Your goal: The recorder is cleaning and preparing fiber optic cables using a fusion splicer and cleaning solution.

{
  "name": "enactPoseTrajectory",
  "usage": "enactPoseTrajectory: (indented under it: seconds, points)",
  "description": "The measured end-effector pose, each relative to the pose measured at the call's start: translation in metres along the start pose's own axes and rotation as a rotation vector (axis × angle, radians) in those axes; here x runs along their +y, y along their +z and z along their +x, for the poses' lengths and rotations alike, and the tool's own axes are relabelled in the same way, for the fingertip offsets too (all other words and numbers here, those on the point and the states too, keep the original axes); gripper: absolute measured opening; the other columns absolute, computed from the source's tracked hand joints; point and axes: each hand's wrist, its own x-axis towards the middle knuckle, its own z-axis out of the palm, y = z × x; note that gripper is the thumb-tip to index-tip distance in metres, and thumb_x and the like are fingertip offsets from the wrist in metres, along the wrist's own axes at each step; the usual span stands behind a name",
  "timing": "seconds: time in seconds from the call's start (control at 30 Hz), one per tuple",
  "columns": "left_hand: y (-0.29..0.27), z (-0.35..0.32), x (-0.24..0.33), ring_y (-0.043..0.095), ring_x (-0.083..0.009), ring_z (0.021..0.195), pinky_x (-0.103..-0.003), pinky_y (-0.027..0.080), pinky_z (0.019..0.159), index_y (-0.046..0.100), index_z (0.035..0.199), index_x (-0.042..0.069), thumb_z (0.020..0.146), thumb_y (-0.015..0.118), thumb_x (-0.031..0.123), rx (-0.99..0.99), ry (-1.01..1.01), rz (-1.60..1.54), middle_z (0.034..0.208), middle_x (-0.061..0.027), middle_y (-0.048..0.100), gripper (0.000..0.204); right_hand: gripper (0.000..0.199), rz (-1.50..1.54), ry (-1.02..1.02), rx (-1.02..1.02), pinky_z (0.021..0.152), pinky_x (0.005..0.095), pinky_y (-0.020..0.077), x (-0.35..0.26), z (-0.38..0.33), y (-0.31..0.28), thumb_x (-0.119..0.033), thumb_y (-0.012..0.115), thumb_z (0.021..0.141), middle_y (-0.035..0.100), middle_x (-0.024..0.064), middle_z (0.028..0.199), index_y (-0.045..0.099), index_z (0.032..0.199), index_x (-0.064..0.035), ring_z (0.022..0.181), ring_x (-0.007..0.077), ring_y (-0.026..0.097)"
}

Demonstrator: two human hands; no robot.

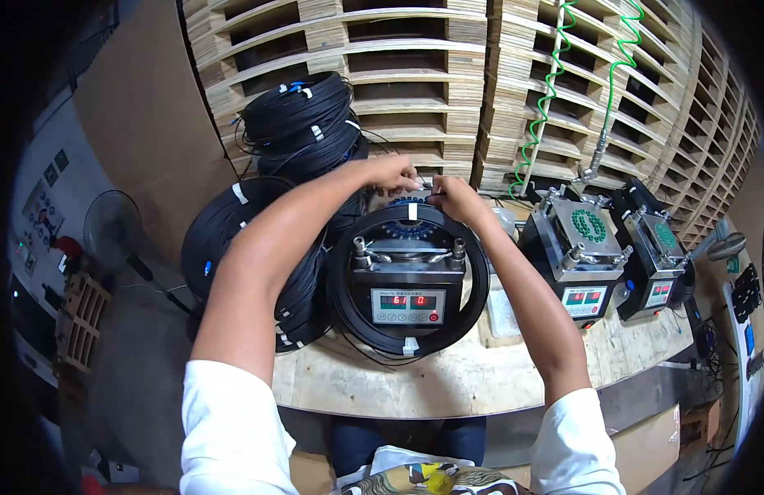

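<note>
Floor fan [111,227], off the counter's left edge. Stacked black cable coils [303,124], counter's [481,375] left rear corner. Left hand [392,172], grip pinched shut on the far rim of a black cable coil [408,334] ringing a grey machine [406,276] at counter centre. Right hand [454,198], grip pinched on the same rim. Two more machines [581,257], right. Green coiled hoses [547,91], right rear.

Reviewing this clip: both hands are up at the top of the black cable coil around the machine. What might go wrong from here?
The coil rings the machine loosely; a tug by the left hand or right hand might drag loops off. The stacked coils beside the left forearm lean and could topple if bumped.
</note>
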Motion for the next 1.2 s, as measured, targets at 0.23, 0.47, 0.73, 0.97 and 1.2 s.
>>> enactPoseTrajectory:
  seconds: [0.23,0.47,0.73,0.97,1.2]
  points:
    - [0.035,-0.048,0.000,0.059,-0.0140,0.069,-0.033,0.047,0.063,0.072,0.103,0.000,0.098,0.063,0.033,0.433,0.043,-0.225,0.073,-0.0099,0.066,0.035,0.015,0.390,0.063,0.043,0.068,0.0322,0.0489,0.007,-0.017,-0.004,-0.011,0.070,0.093,0.068,0.0080,0.077,0.064,0.091,0.0028,0.076,0.0113,0.061]
    - [0.048,-0.094,-0.010,0.063,-0.0088,0.083,-0.025,0.050,0.076,0.060,0.132,-0.001,0.102,0.056,0.011,0.524,0.126,-0.808,0.099,-0.0045,0.069,0.033,0.039,0.575,0.191,0.152,0.061,0.0254,0.0421,-0.015,-0.031,-0.019,-0.033,0.072,0.093,0.060,-0.0011,0.073,0.073,0.111,0.0015,0.068,0.0088,0.052]
    - [0.078,-0.119,0.011,0.066,-0.0126,0.099,-0.027,0.052,0.094,0.065,0.121,-0.002,0.096,0.064,0.004,0.669,0.327,-0.900,0.107,-0.0074,0.071,0.026,0.031,1.217,0.147,0.070,0.082,0.0238,0.0497,-0.022,-0.051,-0.014,-0.018,0.066,0.097,0.066,0.0019,0.098,0.064,0.124,-0.0016,0.087,0.0089,0.060]
    - [0.084,-0.125,0.014,0.066,-0.0113,0.098,-0.026,0.052,0.092,0.070,0.110,-0.002,0.095,0.065,0.002,0.697,0.359,-0.913,0.104,-0.0067,0.073,0.017,0.024,1.262,0.157,0.009,0.087,0.0254,0.0524,-0.026,-0.058,-0.017,-0.017,0.066,0.097,0.069,0.0042,0.099,0.066,0.116,-0.0025,0.092,0.0121,0.066]
    - [0.083,-0.124,0.015,0.066,-0.0099,0.096,-0.025,0.053,0.091,0.072,0.108,-0.001,0.094,0.065,0.001,0.657,0.336,-0.910,0.103,-0.0050,0.073,0.016,0.025,1.198,0.114,-0.016,0.090,0.0251,0.0522,-0.018,-0.062,-0.020,-0.015,0.068,0.095,0.069,0.0047,0.103,0.066,0.116,-0.0016,0.096,0.0127,0.066]
